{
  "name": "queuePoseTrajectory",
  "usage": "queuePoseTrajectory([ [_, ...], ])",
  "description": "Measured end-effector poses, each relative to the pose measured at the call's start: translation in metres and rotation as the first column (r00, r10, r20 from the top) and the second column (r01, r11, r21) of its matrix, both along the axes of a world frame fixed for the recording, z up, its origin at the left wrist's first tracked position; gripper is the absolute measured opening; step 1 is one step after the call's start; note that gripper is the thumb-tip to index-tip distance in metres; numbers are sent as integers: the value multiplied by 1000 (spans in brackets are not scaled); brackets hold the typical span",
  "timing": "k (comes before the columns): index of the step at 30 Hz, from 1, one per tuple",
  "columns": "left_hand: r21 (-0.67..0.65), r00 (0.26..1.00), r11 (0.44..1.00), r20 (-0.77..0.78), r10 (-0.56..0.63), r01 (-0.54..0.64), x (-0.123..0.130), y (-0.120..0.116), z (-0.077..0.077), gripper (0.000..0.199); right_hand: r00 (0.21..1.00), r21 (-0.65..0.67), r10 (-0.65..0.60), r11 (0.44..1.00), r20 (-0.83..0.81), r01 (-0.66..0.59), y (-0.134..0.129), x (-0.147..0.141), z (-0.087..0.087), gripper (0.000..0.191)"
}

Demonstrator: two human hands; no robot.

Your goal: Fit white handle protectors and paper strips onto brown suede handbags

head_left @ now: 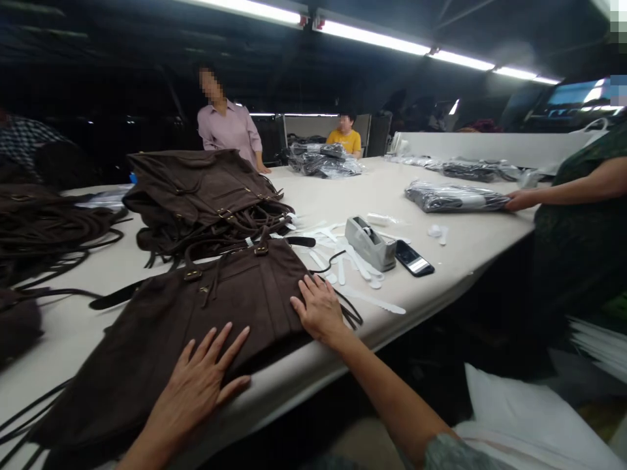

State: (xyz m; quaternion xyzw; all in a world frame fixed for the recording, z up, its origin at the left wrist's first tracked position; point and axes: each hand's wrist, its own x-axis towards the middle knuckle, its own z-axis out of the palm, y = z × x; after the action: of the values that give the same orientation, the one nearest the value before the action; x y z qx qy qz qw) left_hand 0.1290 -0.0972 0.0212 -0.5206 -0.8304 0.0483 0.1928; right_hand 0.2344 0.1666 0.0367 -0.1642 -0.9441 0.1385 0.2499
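Note:
A dark brown bag lies flat along the near edge of the pale table, its handles and buckles toward the far side. My left hand rests on the bag's near part with fingers spread. At the bag's right end my right hand lies on the fabric, fingers stretched out. Thin dark straps stick out beyond that hand. Behind the bag is a pile of similar brown bags.
A grey tape dispenser, a phone and white paper strips lie right of the bag. More bags are at left. Another person's hand touches a plastic-wrapped package. Two people are across the table.

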Motion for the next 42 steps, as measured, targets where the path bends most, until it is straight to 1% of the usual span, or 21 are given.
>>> queuePoseTrajectory([
  [2, -48, 997, 998, 54, 51, -49, -7, 8, 0, 78, 1000, 0, -5, 1000, 9, 5, 4, -8, 2, 51],
  [5, -94, 988, 990, 112, 111, -101, -8, 14, 2, 73, 1000, -7, 6, 1000, -16, -7, 3, -3, -1, 51],
  [8, -106, 980, 987, 148, 132, -117, -4, 15, 4, 69, 997, -18, 18, 1000, -79, -20, -5, 15, -11, 48],
  [11, -147, 974, 978, 149, 173, -151, 2, 16, 9, 71, 992, -8, 35, 999, -118, -36, -14, 35, -20, 47],
  [13, -155, 980, 980, 134, 149, -128, 4, 16, 12, 73, 992, -13, 58, 998, -115, -60, -18, 48, -20, 47],
  [15, -107, 993, 994, 106, 49, -38, 6, 15, 11, 71, 991, -40, 89, 995, -105, -93, -19, 60, -16, 46],
  [17, -13, 998, 999, 45, -49, 50, 9, 14, 7, 66, 986, -94, 127, 986, -108, -137, -18, 73, -7, 44],
  [19, 65, 996, 994, -18, -87, 88, 12, 13, 2, 62, 973, -175, 180, 963, -142, -204, -12, 84, 6, 39],
  [21, 98, 995, 990, -44, -93, 97, 14, 13, -2, 60, 948, -289, 221, 914, -228, -283, -2, 92, 20, 37],
  [23, 102, 994, 989, -44, -102, 106, 14, 12, -4, 60, 924, -407, 198, 853, -327, -327, 13, 95, 29, 35],
  [24, 99, 993, 989, -43, -106, 110, 13, 12, -4, 60, 922, -447, 156, 838, -354, -313, 23, 95, 32, 34],
  [25, 95, 993, 989, -45, -111, 114, 12, 12, -5, 61, 934, -470, 98, 843, -344, -261, 34, 93, 34, 32],
  [26, 94, 992, 989, -49, -112, 117, 11, 12, -5, 61, 952, -473, 35, 862, -303, -183, 45, 90, 34, 30],
  [28, 108, 992, 987, -61, -112, 118, 9, 11, -6, 63, 980, -431, -71, 902, -184, -16, 69, 79, 31, 25],
  [30, 134, 992, 984, -69, -109, 117, 8, 12, -7, 63, 988, -383, -127, 920, -83, 86, 92, 60, 28, 22],
  [33, 164, 992, 979, -70, -107, 117, 9, 13, -8, 63, 990, -327, -142, 936, -14, 130, 121, 22, 28, 22],
  [36, 170, 994, 980, -67, -90, 100, 10, 14, -8, 65, 984, -263, -163, 949, 69, 176, 142, -23, 32, 19],
  [38, 161, 995, 983, -64, -77, 86, 11, 14, -7, 66, 975, -235, -172, 951, 142, 201, 151, -50, 33, 15],
  [40, 155, 994, 984, -77, -74, 85, 12, 13, -6, 68, 958, -220, -171, 950, 229, 222, 157, -71, 30, 19],
  [42, 153, 993, 984, -98, -72, 87, 14, 12, -4, 69, 936, -208, -174, 947, 305, 244, 158, -85, 24, 23],
])
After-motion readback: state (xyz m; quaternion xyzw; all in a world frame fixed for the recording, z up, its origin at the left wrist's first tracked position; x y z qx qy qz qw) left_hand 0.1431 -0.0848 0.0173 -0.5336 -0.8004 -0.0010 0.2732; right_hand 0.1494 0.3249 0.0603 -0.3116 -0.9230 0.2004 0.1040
